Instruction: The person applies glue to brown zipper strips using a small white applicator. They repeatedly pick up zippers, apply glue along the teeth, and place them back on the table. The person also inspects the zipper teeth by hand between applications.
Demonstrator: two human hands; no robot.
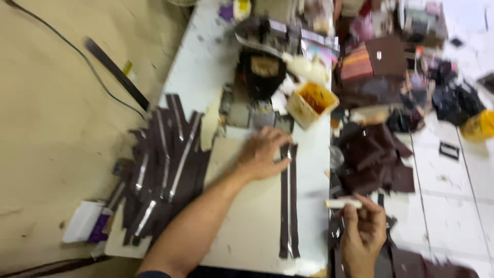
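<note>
My left hand [262, 153] rests flat on the white table [206, 62], its fingers pressing the top end of a dark brown zipper strip [288, 206] that lies lengthwise toward me. My right hand [363, 231] hovers at the table's right edge, fingers closed on a thin white stick [340, 204], perhaps a marker or brush, held level. A heap of similar brown zipper strips [162, 170] lies fanned out to the left of my left forearm. The picture is blurred by motion.
A small yellow open pot [311, 103] stands beyond the left hand, next to a dark machine part [261, 72]. Dark brown leather pieces [373, 159] pile up on the right. A black cable [77, 51] crosses the floor at left. A white box [82, 220] sits at the table's left corner.
</note>
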